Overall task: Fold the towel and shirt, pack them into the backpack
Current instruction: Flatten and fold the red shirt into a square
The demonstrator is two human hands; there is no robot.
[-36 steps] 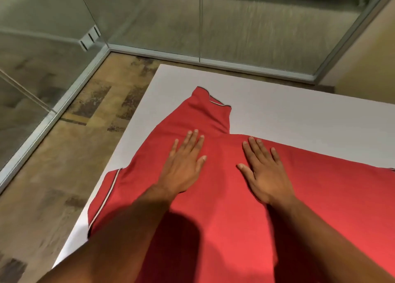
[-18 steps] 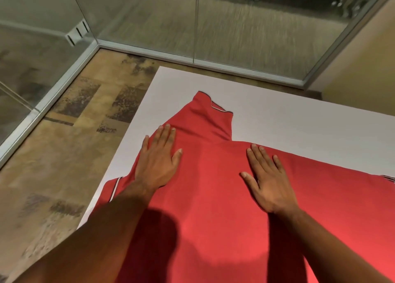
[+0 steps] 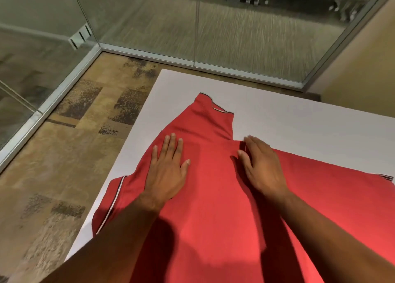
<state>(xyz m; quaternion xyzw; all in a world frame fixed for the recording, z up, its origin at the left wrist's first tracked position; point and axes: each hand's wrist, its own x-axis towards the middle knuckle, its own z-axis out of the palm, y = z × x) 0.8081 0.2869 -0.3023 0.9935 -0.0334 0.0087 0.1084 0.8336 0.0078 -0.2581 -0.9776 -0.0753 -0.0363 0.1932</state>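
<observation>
Both hands, left hand [image 3: 165, 171] and right hand [image 3: 261, 167], are pressing flat, grip released, on the red shirt [image 3: 213, 207] overhanging the white counter [image 3: 299, 122] at its left edge

Table [image 3: 277, 120]: white, flat, stood near the glass corner, its far left corner close to the metal rail.
Floor [image 3: 64, 154]: tan carpet with dark mottled patches, lay left of the table.
Glass wall [image 3: 245, 30]: clear panels, met at a corner on the upper left, with a striped grey carpet seen beyond.
Metal rail [image 3: 192, 63]: silver, ran along the foot of the glass.
Bracket [image 3: 80, 36]: silver, fixed on the left pane.
Wall [image 3: 363, 73]: beige, rose at the upper right.
</observation>
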